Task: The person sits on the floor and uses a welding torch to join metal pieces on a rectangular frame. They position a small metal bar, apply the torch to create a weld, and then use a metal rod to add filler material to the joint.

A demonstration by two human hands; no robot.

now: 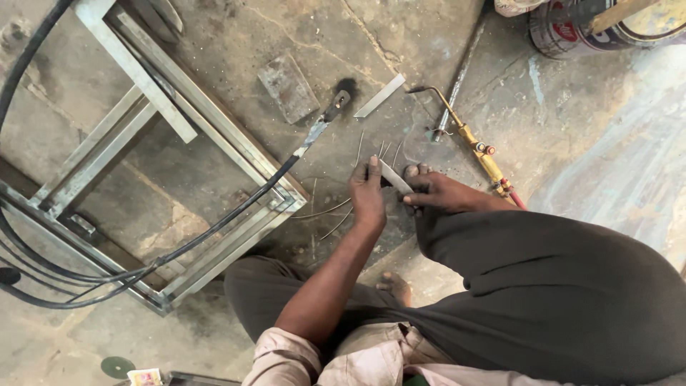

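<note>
Floor: rough grey concrete, cracked and stained; the widest bare stretch lies to the right of the hands, running toward the right edge.
Frame: a large welded metal frame of square tube fills the upper left; its nearest corner ends just left of the left hand.
Legs: the person squats, dark trousers filling the lower right, a bare foot on the floor below the hands.
Cables: black cables loop across the frame's lower left, and one runs up to an electrode holder lying above the hands.
Paint can: a round can sits at the top right edge.
Torch: a brass gas torch lies slanted just right of the hands, close beside them.
Metal pieces: a flat block and a short strip lie apart above the hands.
Wires: thin rods scatter on the floor around the left hand.
Left hand: the left hand closes its fingers on the upper end of a small flat metal strip.
Right hand: the right hand grips the strip's lower end, fingers curled shut; the strip sits between both hands, just above the floor.
</note>
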